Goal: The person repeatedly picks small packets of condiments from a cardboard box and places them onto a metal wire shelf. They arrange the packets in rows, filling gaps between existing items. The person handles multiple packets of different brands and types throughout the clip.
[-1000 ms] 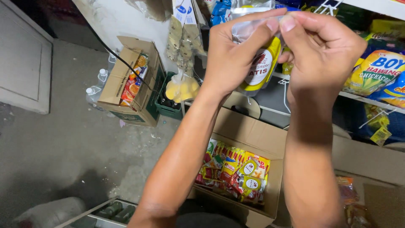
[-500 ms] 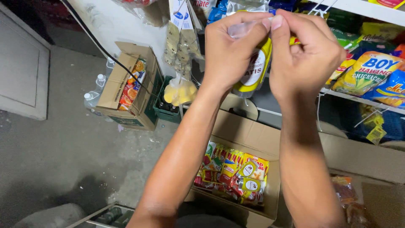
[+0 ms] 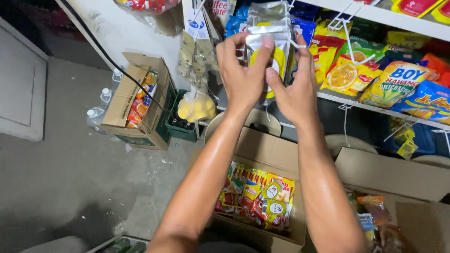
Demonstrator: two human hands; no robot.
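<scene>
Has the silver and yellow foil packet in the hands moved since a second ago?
Cannot tell: the silver and yellow foil packet sits more centrally than earlier, but the open cardboard box shifted too, so the camera moved.

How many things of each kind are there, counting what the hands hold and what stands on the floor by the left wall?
Silver foil pouch with yellow circle, held by left hand and right hand: 1
Open brown cardboard box: 1
Clear plastic bottles with white caps: 3
Green plastic crate: 1
Total: 6

Pouch btwn both hands, open box below, shelf prob. just behind.
</scene>
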